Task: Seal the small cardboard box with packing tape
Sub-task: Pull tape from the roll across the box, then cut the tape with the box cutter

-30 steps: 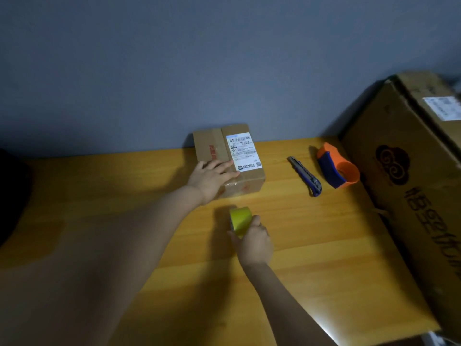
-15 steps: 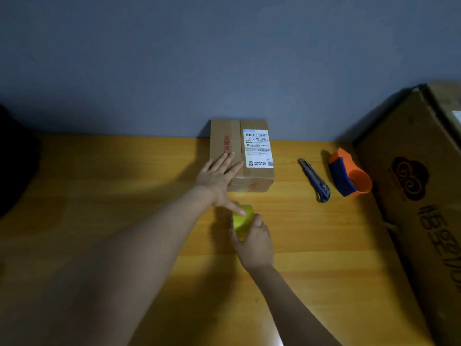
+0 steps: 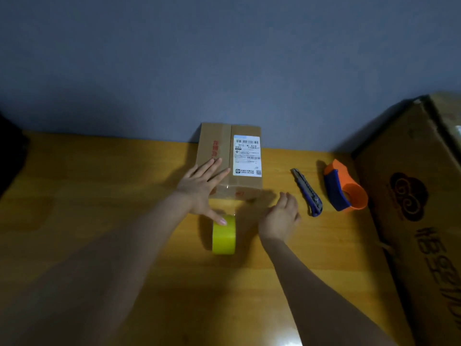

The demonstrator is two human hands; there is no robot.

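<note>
Now the left hand lies flat and spread, fingers on the near top of the small box, thumb tip touching the yellow tape roll standing on edge just below it; the right hand, loosely open and holding nothing, hovers right of the roll, near the box's front corner; beyond it lie a knife and an orange tape dispenser on the table.
</note>
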